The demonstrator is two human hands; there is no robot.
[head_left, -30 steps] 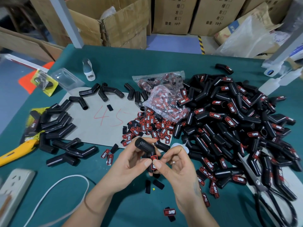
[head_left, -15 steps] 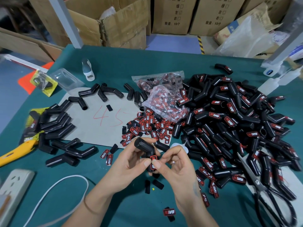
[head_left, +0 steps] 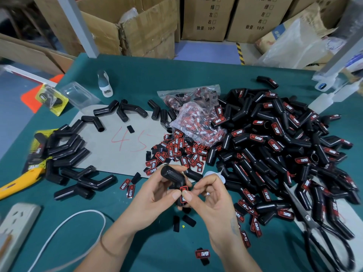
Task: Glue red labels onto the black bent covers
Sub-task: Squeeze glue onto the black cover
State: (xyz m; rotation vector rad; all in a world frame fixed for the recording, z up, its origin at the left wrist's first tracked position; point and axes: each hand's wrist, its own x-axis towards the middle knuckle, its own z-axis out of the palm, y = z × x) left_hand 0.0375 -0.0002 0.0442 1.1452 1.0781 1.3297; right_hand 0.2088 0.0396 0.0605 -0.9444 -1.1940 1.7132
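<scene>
My left hand (head_left: 155, 195) grips a black bent cover (head_left: 172, 176) above the green table (head_left: 196, 75), its upper end pointing up and left. A red label (head_left: 183, 190) sits on the cover's lower leg. My right hand (head_left: 210, 197) pinches that label against the cover, thumb tip meeting my left thumb there. Loose red labels (head_left: 176, 152) lie heaped just beyond my hands. Unlabelled covers (head_left: 66, 150) lie at the left. A big pile of labelled covers (head_left: 284, 146) fills the right.
A grey card (head_left: 117, 146) marked 45 lies mid-table. A plastic bag of labels (head_left: 196, 122) sits behind the heap. Black scissors (head_left: 322, 232) lie at the right, a yellow knife (head_left: 17, 183) and a power strip (head_left: 13, 228) at the left. Cardboard boxes (head_left: 137, 32) stand behind.
Both hands stay in place on the cover and label; only the thumbs have shifted slightly on the label.
</scene>
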